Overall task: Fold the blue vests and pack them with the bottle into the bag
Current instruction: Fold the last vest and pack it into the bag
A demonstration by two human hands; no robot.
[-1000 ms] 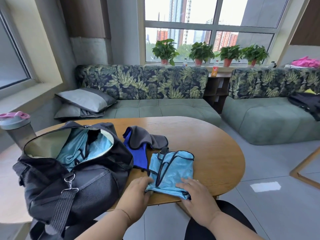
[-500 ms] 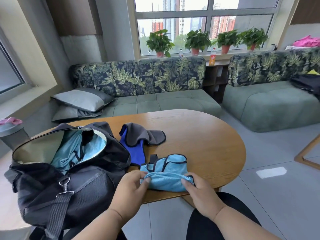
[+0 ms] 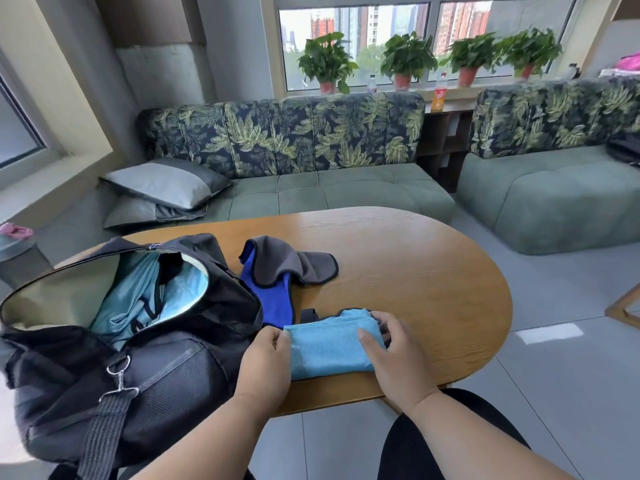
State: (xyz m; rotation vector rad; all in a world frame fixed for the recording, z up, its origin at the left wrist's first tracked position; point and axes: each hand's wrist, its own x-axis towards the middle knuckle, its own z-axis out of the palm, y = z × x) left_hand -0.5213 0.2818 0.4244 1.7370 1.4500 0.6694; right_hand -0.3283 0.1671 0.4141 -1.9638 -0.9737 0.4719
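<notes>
A light blue vest (image 3: 329,348) lies folded into a small rectangle near the front edge of the wooden table (image 3: 415,271). My left hand (image 3: 266,362) pinches its left edge, and my right hand (image 3: 391,351) grips its right end with fingers curled over the far side. To the left stands the open black bag (image 3: 166,368) with another light blue vest (image 3: 138,299) inside. A dark blue and grey vest (image 3: 277,282) lies unfolded behind the folded one. The bottle (image 3: 17,251) with a pink lid stands at the far left, partly cut off.
A leaf-patterned green sofa (image 3: 311,188) with grey cushions (image 3: 166,185) runs behind the table, and a second sofa (image 3: 554,188) stands at the right. Potted plants (image 3: 405,60) line the window sill. My dark-clad knee (image 3: 433,438) is below the table edge.
Both hands folded the light blue vest's near edge away from me over itself. It went from a flat spread piece to a compact rectangle. The camera view shifted slightly.
</notes>
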